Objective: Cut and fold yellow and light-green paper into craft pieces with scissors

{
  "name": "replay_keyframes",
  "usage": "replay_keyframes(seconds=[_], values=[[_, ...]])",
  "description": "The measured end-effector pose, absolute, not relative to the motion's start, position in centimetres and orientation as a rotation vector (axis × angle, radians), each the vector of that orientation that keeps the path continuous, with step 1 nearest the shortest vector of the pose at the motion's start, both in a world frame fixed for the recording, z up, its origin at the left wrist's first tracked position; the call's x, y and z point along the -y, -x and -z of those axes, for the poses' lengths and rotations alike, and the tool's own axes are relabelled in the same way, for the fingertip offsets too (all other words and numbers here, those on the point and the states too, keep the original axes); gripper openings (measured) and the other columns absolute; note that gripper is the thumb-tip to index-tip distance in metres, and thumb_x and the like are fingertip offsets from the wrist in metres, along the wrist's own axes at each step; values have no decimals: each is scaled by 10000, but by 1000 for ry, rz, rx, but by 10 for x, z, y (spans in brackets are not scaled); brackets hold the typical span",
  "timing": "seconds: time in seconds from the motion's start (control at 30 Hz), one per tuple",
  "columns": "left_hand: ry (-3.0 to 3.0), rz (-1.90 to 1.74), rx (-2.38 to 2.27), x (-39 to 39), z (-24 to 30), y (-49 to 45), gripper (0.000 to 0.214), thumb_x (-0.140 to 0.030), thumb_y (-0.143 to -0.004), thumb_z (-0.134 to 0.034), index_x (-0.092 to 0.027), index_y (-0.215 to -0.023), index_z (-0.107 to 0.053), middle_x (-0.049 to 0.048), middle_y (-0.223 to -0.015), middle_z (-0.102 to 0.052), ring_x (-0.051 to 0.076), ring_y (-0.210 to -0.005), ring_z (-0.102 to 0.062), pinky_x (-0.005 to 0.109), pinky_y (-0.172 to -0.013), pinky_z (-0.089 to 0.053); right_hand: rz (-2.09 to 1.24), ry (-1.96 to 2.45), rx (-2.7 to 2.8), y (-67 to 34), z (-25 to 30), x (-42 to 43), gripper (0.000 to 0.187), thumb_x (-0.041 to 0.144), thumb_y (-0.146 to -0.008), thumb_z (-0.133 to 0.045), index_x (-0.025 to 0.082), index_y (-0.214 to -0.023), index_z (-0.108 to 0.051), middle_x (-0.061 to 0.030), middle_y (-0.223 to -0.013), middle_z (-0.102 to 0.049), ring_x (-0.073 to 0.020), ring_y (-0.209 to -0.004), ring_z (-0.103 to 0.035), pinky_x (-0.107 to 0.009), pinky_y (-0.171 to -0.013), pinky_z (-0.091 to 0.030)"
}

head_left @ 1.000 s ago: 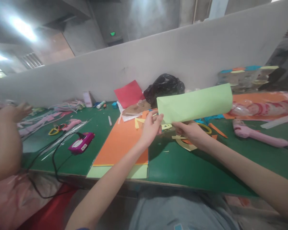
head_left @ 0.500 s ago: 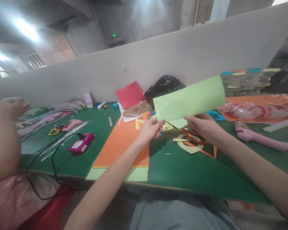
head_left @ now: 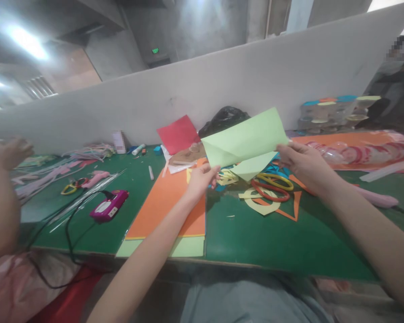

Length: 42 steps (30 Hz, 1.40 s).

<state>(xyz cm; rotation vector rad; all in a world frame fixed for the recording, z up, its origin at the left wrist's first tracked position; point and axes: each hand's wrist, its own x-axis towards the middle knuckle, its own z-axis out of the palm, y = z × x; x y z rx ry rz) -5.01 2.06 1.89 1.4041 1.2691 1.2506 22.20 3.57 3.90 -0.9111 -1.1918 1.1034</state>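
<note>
A folded sheet of light green paper (head_left: 244,139) is held up above the green table (head_left: 272,237). My left hand (head_left: 202,179) pinches its lower left corner. My right hand (head_left: 303,163) grips its right edge, where a flap hangs folded under. Beneath the paper lie scissors with red and yellow handles (head_left: 272,186) and yellow and orange paper offcuts (head_left: 265,205).
An orange sheet (head_left: 170,204) lies over a light green one at the table's front edge. A magenta glue gun (head_left: 108,210) with black cord sits left, a pink glue gun (head_left: 377,197) right. Red paper (head_left: 178,133) and a black bag (head_left: 225,117) lean on the grey partition. Another person's arm (head_left: 2,188) is at far left.
My right hand slid rightward along the green paper and brought its right end inward, so the long strip now shows a diagonal fold and a hanging flap. My left hand kept its corner.
</note>
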Motion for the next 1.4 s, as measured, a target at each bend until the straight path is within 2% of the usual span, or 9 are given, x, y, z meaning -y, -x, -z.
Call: replay_keyframes(seconds=[0.2, 0.4, 0.57, 0.83, 0.97, 1.07, 1.2, 1.3, 1.4], values=[[-1395, -1396, -1304, -22, -24, 61, 385, -483, -760, -734, -158, -651, -559, -34, -528, -562, 51, -412, -472, 183, -451, -389, -1055, 832, 1065, -238, -42, -39, 326, 495, -806, -751, 187, -826, -649, 64, -595, -316, -92, -562, -310, -199, -534, -383], [-1491, -1424, -1308, -24, -23, 62, 346, -443, -775, -712, -162, -645, -559, -26, -566, -595, 57, -424, -488, 187, -459, -391, -830, 1172, 1390, -216, -21, -43, 326, 475, -892, -606, 167, -849, -702, -12, -746, -583, -111, -626, -498, -230, -583, -411], [-1534, -1382, -1377, -23, -19, 58, 358, -425, -802, -674, -158, -589, -568, -21, -536, -579, 61, -433, -468, 187, -467, -381, -1185, 1224, 1443, -187, -3, -42, 314, 463, -908, -614, 165, -895, -713, -78, -947, -696, -146, -753, -635, -216, -607, -501], [-1684, -1422, -1379, -11, -27, 52, 366, -433, -932, -510, -176, -688, -601, -6, -596, -599, 104, -507, -529, 216, -537, -426, -1492, 1107, 1259, -185, -6, -31, 328, 468, -926, -619, 154, -973, -703, -122, -1029, -709, -157, -743, -667, -247, -640, -598], [-2176, -1275, -1495, -7, -21, 50, 352, -370, -970, -483, -193, -696, -615, 7, -635, -616, 136, -626, -589, 246, -677, -461, -1671, 1029, 1209, -177, -11, -27, 310, 449, -971, -542, 178, -1083, -644, -139, -1219, -681, -205, -909, -708, -285, -729, -605], [-2674, -1000, -1473, -8, -14, 47, 250, -264, -979, -480, -185, -818, -653, 59, -803, -674, 187, -812, -642, 293, -787, -493, -1804, 1003, 1101, -171, -16, -23, 339, 433, -999, -478, 199, -1234, -548, -150, -1348, -615, -222, -1050, -692, -314, -844, -589], [-3136, -693, -1277, -8, -11, 41, 183, -200, -985, -470, -160, -1004, -647, 122, -1043, -676, 236, -1044, -632, 369, -902, -521, -1867, 909, 1016, -173, -18, -22, 561, 482, -959, -534, 222, -1433, -389, -147, -1491, -484, -243, -1278, -569, -358, -943, -568], [-3288, -682, -1209, -6, -13, 39, 174, -215, -991, -471, -164, -1005, -636, 136, -1118, -664, 256, -1190, -590, 424, -974, -515, -1882, 808, 1053, -177, -17, -23, 593, 512, -945, -541, 237, -1446, -383, -138, -1489, -485, -248, -1319, -531, -384, -945, -568], [-3423, -649, -1165, -4, -14, 39, 156, -185, -981, -486, -170, -1011, -639, 138, -1235, -646, 270, -1321, -523, 482, -1072, -465, -1854, 764, 1127, -177, -17, -23, 514, 532, -919, -573, 248, -1340, -495, -115, -1377, -593, -247, -1238, -594, -383, -924, -575]])
